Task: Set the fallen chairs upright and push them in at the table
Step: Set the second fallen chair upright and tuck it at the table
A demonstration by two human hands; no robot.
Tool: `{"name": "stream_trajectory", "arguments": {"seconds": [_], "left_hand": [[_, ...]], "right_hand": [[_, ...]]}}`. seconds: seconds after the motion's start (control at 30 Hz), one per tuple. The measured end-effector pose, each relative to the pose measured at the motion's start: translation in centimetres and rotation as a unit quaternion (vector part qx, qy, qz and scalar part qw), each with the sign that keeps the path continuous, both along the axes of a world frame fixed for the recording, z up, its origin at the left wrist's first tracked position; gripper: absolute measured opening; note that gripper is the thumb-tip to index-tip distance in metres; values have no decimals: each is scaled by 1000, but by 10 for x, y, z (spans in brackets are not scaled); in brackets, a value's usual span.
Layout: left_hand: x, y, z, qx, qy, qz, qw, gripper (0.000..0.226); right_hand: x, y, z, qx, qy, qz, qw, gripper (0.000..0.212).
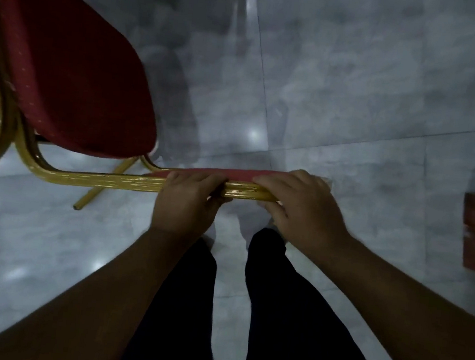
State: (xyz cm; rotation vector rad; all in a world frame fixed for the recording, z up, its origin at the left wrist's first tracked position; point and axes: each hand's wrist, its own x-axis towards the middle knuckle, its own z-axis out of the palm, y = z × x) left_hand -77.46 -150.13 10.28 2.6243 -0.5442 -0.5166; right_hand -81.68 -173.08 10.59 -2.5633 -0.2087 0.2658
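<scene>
at the left the chair [74, 72], red seat and gold frame, tilts over the pale tiled floor [359, 90], its backrest edge running right into the left hand [188, 201] and then the right hand [298, 204], both closed around it, above dark trouser legs [288, 319].

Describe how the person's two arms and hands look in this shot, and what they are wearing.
Both forearms are bare right down to the bottom edge of the picture: no sleeves or cuffs show. The left hand and right hand wear no gloves, and no watch, ring or bracelet can be made out, though the picture is dim and a little blurred. Below the arms, the legs are in dark trousers.
</scene>
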Motion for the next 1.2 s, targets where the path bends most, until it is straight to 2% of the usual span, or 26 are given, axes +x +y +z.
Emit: {"name": "stream_trajectory", "arguments": {"seconds": [0.13, 0.23, 0.4, 0.6, 0.77, 0.87, 1.0, 1.1, 1.2], "left_hand": [[-1, 50, 59, -35, -21, 23, 999, 27], [-7, 91, 95, -57, -40, 24, 997, 29], [-21, 166, 140, -50, -57, -11, 997, 32], [-24, 214, 219, -111, -108, -77, 985, 34], [-48, 280, 262, -127, -125, 5, 984, 29], [-72, 314, 279, -128, -163, 77, 975, 31], [-106, 355, 298, -142, -176, 197, 954, 31], [-120, 387, 312, -140, -161, 222, 951, 33], [-132, 410, 330, -124, -175, 242, 946, 34]], "right_hand": [[-6, 16, 50, 79, 34, -70, 994, 44], [-9, 40, 91, 120, 23, -45, 991, 38], [-14, 104, 158, 70, -38, 18, 997, 38], [-4, 201, 237, 9, -123, 78, 989, 35], [-4, 276, 281, -2, -179, 114, 977, 32], [-11, 309, 299, 30, -193, 144, 970, 35], [-23, 301, 299, 99, -142, 148, 974, 38], [-31, 299, 289, 105, -112, 118, 981, 37], [-42, 333, 294, 96, -114, 117, 982, 36]]}}
